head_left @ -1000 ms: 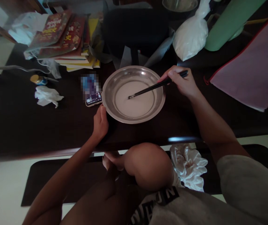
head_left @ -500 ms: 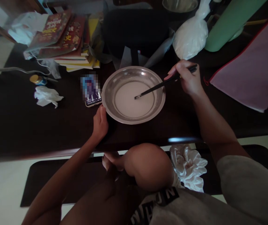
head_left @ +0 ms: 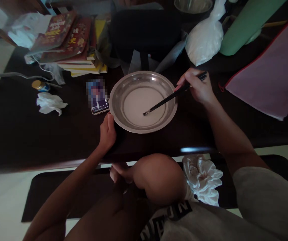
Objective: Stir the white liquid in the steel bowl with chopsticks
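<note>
A round metal basin [head_left: 116, 100] rests near the table's front edge, with a pale, whitish layer [head_left: 137, 103] covering its bottom. At the basin's lower left rim my left hand [head_left: 108, 133] is closed, thumb against the outside; its other fingers are partly hidden. My right hand [head_left: 201, 87], over the right side, is closed around a pair of dark chopsticks [head_left: 165, 100]. Their tips, smeared with something white, point down into the pale layer.
Left of the basin lie a phone [head_left: 100, 106], crumpled tissue [head_left: 50, 103] and a small gold-lidded jar [head_left: 40, 85]. Stacked books [head_left: 65, 43] stand behind. A tied white bag [head_left: 204, 43], a green cylinder [head_left: 246, 28] and a pink cloth [head_left: 267, 77] are at right.
My right hand has shifted slightly down and left, and the chopstick tips have moved a little nearer to me within the basin. My left hand stays at the rim.
</note>
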### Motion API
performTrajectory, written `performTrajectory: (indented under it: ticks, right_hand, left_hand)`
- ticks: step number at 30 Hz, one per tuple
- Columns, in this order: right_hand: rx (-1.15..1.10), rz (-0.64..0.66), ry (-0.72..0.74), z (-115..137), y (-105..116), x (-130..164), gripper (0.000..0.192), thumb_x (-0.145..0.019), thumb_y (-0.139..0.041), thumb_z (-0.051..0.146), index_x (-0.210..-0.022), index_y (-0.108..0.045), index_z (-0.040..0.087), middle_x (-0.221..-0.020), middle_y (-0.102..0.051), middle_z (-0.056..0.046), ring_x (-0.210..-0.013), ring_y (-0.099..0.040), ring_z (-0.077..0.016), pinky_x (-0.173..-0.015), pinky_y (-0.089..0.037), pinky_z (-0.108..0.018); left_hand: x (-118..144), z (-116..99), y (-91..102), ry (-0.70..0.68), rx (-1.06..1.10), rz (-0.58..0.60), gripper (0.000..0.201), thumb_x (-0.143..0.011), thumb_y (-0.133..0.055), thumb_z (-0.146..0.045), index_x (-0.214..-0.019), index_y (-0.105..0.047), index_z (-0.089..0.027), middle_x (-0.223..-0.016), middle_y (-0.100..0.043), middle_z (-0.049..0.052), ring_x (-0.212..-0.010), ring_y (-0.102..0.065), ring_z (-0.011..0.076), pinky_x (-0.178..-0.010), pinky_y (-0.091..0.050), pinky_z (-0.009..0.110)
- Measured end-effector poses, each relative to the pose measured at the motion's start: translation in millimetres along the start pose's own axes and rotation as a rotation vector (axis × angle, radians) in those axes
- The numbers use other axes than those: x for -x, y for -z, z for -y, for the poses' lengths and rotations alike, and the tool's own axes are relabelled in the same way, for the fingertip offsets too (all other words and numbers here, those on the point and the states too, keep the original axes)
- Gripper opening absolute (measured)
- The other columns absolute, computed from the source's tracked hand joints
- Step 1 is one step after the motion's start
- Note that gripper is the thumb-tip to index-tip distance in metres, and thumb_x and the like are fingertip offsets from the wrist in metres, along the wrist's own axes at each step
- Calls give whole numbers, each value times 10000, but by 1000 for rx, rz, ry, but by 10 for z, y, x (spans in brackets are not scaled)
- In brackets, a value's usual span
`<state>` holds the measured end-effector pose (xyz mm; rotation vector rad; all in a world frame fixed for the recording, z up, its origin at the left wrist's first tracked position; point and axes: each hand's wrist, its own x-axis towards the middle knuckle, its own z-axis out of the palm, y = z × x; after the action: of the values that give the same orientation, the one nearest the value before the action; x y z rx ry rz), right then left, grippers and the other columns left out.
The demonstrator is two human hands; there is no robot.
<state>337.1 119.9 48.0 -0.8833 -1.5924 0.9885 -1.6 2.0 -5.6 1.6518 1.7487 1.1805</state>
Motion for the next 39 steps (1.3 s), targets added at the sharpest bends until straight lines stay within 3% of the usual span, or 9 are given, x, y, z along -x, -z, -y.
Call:
performTrajectory:
  ticks: [3,8,14,20,26,31,36,39]
  right_hand:
    - [33,73,-5,35,-18,11,408,-845,-628,641,-717,-732,267,-635,-704,-10,-646,-677,-180,-548,-494,-313]
    - [41,-52,-20,38,7,0,423,-832,-610,679,-688,-715,296,-612,-705,-5,-609,-668,-190,-538,-513,-331]
    - [46,83,26,44,-19,13,415,-878,-596,615,-731,-743,256,-642,-716,2,-624,-658,-152,-544,-477,-282]
    - [-2,-73,4,1,33,-12,403,-853,-627,630,-705,-713,264,-582,-673,1,-541,-612,-154,-524,-432,-305]
    - [60,84,19,31,-7,7,426,-853,-616,641,-697,-722,259,-660,-711,-7,-644,-653,-166,-571,-477,-307]
    - [1,-63,25,-24,42,-22,389,-870,-612,621,-730,-727,277,-597,-682,3,-555,-626,-159,-523,-451,-312]
    - [32,79,-6,-3,-3,7,392,-837,-649,628,-707,-719,265,-639,-697,1,-654,-660,-176,-600,-515,-322]
    - [62,46,13,4,17,-3,366,-847,-660,597,-706,-721,265,-670,-711,-5,-686,-672,-183,-634,-521,-332]
  left_hand:
    - [-4,-17,1,-3,-4,6,623,-979,-273,-659,-1078,-653,-176,-1030,-696,94,-1012,-643,209,-946,-504,358]
    - [-4,-15,-4,-3,9,8,626,-973,-269,-672,-1089,-648,-188,-1044,-699,89,-1043,-637,209,-959,-497,357]
    - [-3,-40,-3,1,-15,8,688,-957,-243,-709,-1114,-652,-178,-1086,-698,106,-1043,-639,209,-954,-495,367]
    - [-3,-39,-4,-8,-26,6,691,-971,-235,-690,-1124,-652,-160,-1085,-701,106,-1035,-636,208,-947,-498,367]
    - [-7,7,-5,-23,11,-8,627,-973,-291,-666,-1076,-668,-176,-1016,-700,108,-1027,-643,230,-929,-513,376]
    - [-9,4,-8,-14,-9,-2,635,-982,-262,-661,-1095,-657,-176,-1047,-696,94,-1019,-642,210,-935,-503,370]
    - [-9,4,0,-19,1,-2,620,-983,-284,-650,-1050,-665,-166,-997,-696,100,-965,-643,210,-904,-507,363]
    - [-7,15,5,-22,6,-6,591,-986,-299,-636,-1037,-666,-175,-996,-692,101,-991,-643,213,-907,-507,357]
